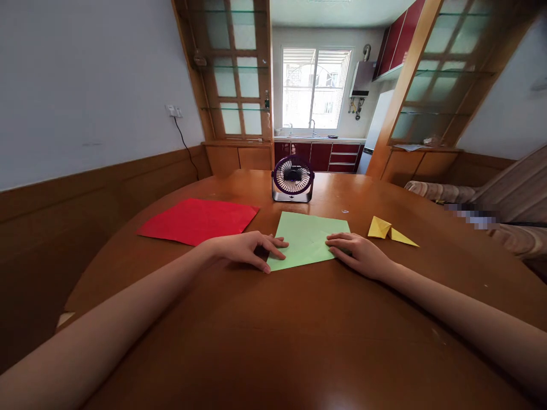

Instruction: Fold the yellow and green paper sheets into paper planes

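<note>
A light green sheet of paper (310,236) lies flat on the wooden table (307,341) in front of me. My left hand (252,249) rests at its left edge, fingers spread, with fingertips on the paper and the thumb at the near left corner. On the right edge lies my right hand (359,253), its fingers stretched out over the paper. Neither hand grips anything. Left of the green sheet is red paper (196,219), partly behind my left wrist. To the right sits a folded yellow paper piece (387,229) with a pointed tail.
A small purple desk fan (293,176) stands upright behind the green sheet. A tiny white scrap (345,211) lies near the sheet's far right corner. Beyond the table are wooden shelves (235,68) and a kitchen window (316,88). Patterned fabric (513,188) is at the right.
</note>
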The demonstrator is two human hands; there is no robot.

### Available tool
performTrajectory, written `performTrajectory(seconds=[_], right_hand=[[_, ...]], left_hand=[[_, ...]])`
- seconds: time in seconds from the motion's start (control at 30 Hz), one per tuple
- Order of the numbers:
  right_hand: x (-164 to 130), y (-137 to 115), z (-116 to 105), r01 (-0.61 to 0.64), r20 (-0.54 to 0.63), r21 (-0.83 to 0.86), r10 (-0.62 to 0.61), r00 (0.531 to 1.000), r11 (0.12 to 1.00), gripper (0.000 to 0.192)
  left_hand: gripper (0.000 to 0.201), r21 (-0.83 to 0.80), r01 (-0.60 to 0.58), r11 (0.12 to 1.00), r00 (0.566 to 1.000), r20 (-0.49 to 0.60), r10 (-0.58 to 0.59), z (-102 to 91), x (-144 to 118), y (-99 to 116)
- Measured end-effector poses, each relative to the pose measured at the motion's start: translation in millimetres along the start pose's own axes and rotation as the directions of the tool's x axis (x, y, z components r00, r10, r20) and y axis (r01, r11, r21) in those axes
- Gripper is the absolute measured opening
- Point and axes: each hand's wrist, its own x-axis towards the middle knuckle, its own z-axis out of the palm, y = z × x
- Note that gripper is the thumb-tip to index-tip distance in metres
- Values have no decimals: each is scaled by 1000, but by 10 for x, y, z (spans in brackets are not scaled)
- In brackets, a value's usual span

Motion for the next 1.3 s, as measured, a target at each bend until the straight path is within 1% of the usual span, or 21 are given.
performTrajectory(seconds=[0.1, 0.3, 0.43, 0.5, 0.6, 0.63, 0.7, 0.73, 0.77, 0.83, 0.97, 1.03, 1.13, 1.2, 1.3], right_hand=[[0, 0, -3, 7, 1, 2, -7, 1000, 1000, 30], [-3, -15, -13, 4, 2, -4, -4, 1000, 1000, 30], [-1, -19, -18, 5, -4, 0, -5, 1000, 1000, 29], [3, -21, -22, -4, 2, 3, 4, 1000, 1000, 29], [9, -22, -27, -10, 10, -1, 10, 1000, 1000, 30], [10, -21, -26, -7, 7, 0, 7, 1000, 1000, 29], [10, -20, -24, 1, 0, 7, -1, 1000, 1000, 28], [9, -19, -22, 1, -4, 12, -1, 1000, 1000, 28], [8, -18, -20, -2, -7, 16, 2, 1000, 1000, 28], [7, -19, -19, -8, -7, 16, 8, 1000, 1000, 30], [11, -28, -26, -5, -2, 9, 5, 1000, 1000, 31], [13, -32, -30, 2, -16, 18, -2, 1000, 1000, 30], [14, -28, -31, 9, -28, 23, -9, 1000, 1000, 29], [12, -22, -28, 3, -24, 19, -3, 1000, 1000, 29], [9, -16, -20, -8, -2, 12, 8, 1000, 1000, 30]], left_hand=[[51, -6, 6, 1000, 1000, 27, -6, -18, -9, -12], [57, -23, -8, 1000, 999, 48, 9, -25, -16, -53], [54, 0, -18, 1000, 999, 29, 18, -21, -39, 3], [48, 35, -14, 999, 1000, -14, 15, 11, -36, 63], [30, 104, 20, 994, 992, -125, -7, 122, 12, 171], [26, 146, 16, 989, 985, -170, 10, 173, 38, 206], [27, 282, -17, 959, 960, -263, 94, 283, 98, 268], [28, 358, -29, 933, 949, -282, 138, 337, 128, 292], [30, 413, -38, 910, 950, -268, 162, 386, 154, 312], [36, 452, -70, 889, 957, -222, 188, 465, 196, 339], [47, 391, -124, 912, 974, -126, 187, 533, 229, 350], [51, 373, -124, 919, 981, -95, 171, 535, 228, 350], [57, 388, -120, 914, 987, -56, 153, 527, 224, 359], [59, 402, -117, 908, 988, -47, 148, 523, 222, 371], [59, 431, -83, 898, 990, -68, 124, 528, 223, 396]])
